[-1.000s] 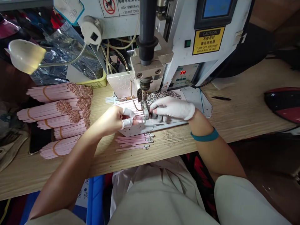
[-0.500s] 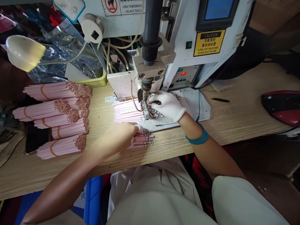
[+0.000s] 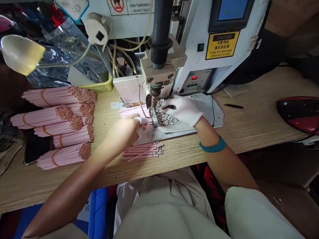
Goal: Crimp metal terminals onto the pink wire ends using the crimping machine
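Observation:
My left hand point(image 3: 127, 130), with white covers on the fingertips, is over the near part of a row of pink wires point(image 3: 133, 111) under the soldering head point(image 3: 154, 96). Motion smears its fingers, so I cannot tell whether they hold a wire. My right hand point(image 3: 184, 111), in a white glove, rests at a heap of small white connectors point(image 3: 167, 117); its thumb and forefinger are apart. A small metal block point(image 3: 155, 120) stands between the wires and the heap. Nearer the table edge lie several pink wires with pale connector ends point(image 3: 146, 151).
Bundles of pink wires point(image 3: 59, 156) tied with rubber bands lie on the left. A lamp point(image 3: 22, 54) on a bendable neck hangs at the upper left, before a yellow basket point(image 3: 99, 87). The machine's control panel point(image 3: 195, 81) glows red. A black stick point(image 3: 233, 106) lies right.
My left hand has moved up and left, away from the wires at the table edge, uncovering them. My right hand has drawn back rightward from the soldering head to the connector heap.

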